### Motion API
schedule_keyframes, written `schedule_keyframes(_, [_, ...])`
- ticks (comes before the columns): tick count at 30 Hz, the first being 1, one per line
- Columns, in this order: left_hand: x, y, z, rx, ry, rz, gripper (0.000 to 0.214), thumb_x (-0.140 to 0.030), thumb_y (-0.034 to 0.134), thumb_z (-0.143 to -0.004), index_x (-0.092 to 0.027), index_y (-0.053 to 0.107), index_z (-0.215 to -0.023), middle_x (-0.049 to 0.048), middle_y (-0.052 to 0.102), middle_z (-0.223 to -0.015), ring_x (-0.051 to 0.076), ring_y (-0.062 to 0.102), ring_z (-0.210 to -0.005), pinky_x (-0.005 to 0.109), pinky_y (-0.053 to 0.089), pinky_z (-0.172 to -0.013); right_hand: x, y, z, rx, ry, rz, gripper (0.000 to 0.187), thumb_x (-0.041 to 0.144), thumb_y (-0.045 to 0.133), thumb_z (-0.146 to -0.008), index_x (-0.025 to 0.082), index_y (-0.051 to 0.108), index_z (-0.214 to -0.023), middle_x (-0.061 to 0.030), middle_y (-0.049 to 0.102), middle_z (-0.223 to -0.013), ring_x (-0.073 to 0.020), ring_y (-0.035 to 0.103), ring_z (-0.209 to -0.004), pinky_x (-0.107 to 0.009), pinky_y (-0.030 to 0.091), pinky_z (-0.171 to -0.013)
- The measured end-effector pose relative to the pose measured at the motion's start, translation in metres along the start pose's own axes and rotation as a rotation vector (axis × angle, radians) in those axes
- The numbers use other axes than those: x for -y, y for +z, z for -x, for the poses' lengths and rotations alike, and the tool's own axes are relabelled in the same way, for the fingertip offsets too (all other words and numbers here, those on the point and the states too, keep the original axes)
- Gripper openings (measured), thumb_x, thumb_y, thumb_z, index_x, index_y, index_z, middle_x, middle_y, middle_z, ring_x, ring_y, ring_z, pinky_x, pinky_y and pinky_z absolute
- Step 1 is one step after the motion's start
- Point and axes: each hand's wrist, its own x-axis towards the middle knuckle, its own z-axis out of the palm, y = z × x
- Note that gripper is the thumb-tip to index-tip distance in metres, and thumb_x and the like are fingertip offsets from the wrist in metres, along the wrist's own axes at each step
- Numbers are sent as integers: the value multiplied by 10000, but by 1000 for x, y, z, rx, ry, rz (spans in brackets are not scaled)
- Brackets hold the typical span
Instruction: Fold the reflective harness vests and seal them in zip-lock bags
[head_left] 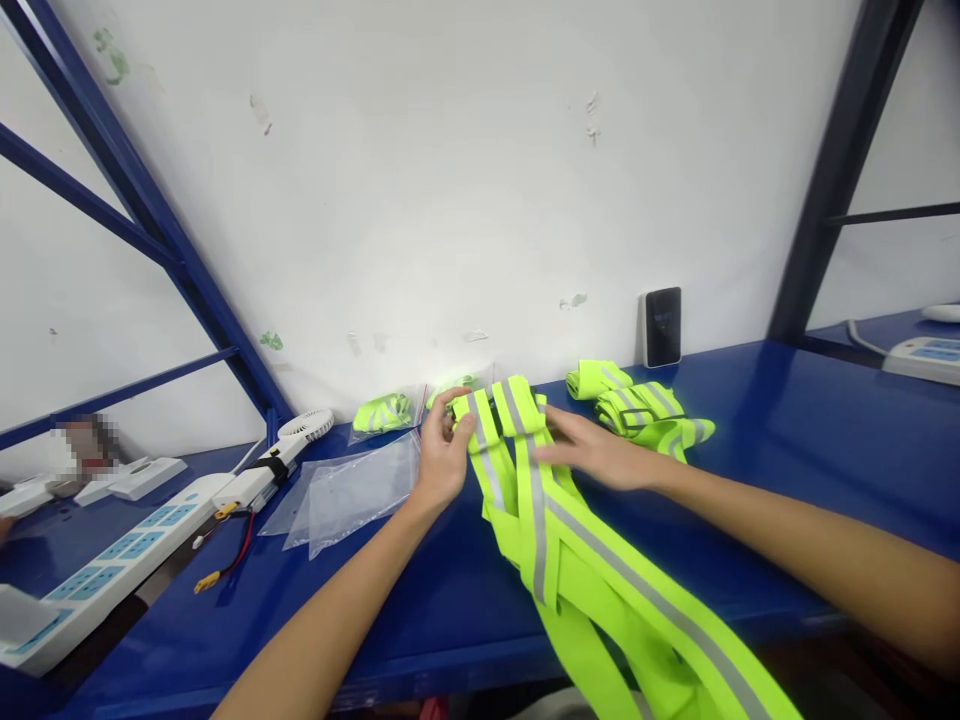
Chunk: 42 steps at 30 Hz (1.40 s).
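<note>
A neon-yellow reflective strap vest (570, 560) with grey stripes lies across the blue table (787, 440) and hangs over its front edge. My left hand (442, 455) pinches the vest's far end, thumb and fingers closed on the straps. My right hand (592, 450) lies flat on the straps just to the right, fingers stretched out and pointing left. Under the fingers something small and dark shows, too small to name.
Folded neon vests (645, 405) lie behind my right hand; bagged ones (384, 412) sit by the wall. Clear plastic bags (352, 490) lie left of my left hand. Power strips (112, 560), a small white fan (304, 425) and loose wires are at left. A dark device (662, 326) leans on the wall.
</note>
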Motion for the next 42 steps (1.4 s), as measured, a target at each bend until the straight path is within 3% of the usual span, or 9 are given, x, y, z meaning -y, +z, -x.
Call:
schedule_keyframes(4, [-3,1,0,95,-162,166,362,-451,571,-865,-210,580,-1135,-38,557,-596,132,520,-494,243,414,-499,-16,-2,0,-269,-178,467,895,312,667,-808,254,151,-1537,-160,373,-1445,-344,450,-1271,-512,440,-991])
schedule_keyframes(7, [-5,2,3,301,-174,189,473,-530,559,-868,-211,571,-1217,33,693,-862,194,651,-738,284,503,-646,-24,-7,1,-258,-349,651,589,217,587,-847,307,436,-1409,-127,389,-1403,-319,503,-1207,-505,450,-978])
schedule_keyframes(13, [2,-5,3,379,190,111,1067,-835,566,-624,-214,357,-1466,166,428,-1485,364,424,-1349,441,422,-1055,-13,3,-1,-305,-125,254,281,375,591,-883,212,617,-1110,-97,605,-1057,-274,605,-970,-463,504,-884])
schedule_keyframes(16, [5,-9,2,245,408,-90,1154,-672,811,-497,-223,364,-1462,166,420,-1489,380,399,-1365,479,346,-1124,-4,12,-3,-316,11,-44,436,449,612,-862,211,554,-1222,-76,645,-1070,-266,616,-969,-441,508,-882])
schedule_keyframes(20, [3,-13,2,198,558,-299,1027,-460,807,-636,-211,293,-1489,167,461,-1453,364,449,-1330,514,347,-1120,4,14,-2,-387,73,-6,724,479,654,-828,284,333,-1447,-35,621,-985,-208,587,-773,-372,522,-734])
schedule_keyframes(26, [2,-13,-1,231,586,-398,627,-199,614,-800,-269,437,-1398,122,366,-1522,298,453,-1332,482,409,-1071,3,13,-4,-374,79,-40,345,500,551,-889,264,533,-1140,-19,595,-969,-199,572,-836,-319,485,-766])
schedule_keyframes(30, [3,-8,-2,231,302,-199,227,-271,620,-842,-196,655,-1053,90,675,-1116,252,635,-1046,400,513,-920,-1,8,-4,-236,13,-128,490,619,532,-860,222,541,-1146,-49,594,-1044,-218,568,-955,-324,472,-844])
schedule_keyframes(34, [3,2,-1,92,-132,185,336,-429,681,-811,-164,636,-1012,56,716,-948,225,682,-862,320,556,-740,-4,-11,1,75,-99,92,869,591,785,-641,224,433,-1345,-40,602,-994,-204,577,-794,-327,492,-751])
schedule_keyframes(42, [0,16,6,146,-381,489,428,-412,785,-713,-158,620,-1015,31,733,-845,175,688,-690,279,551,-650,-12,-14,2,-94,-94,302,446,448,541,-915,218,523,-1296,-69,651,-994,-258,609,-890,-398,504,-801])
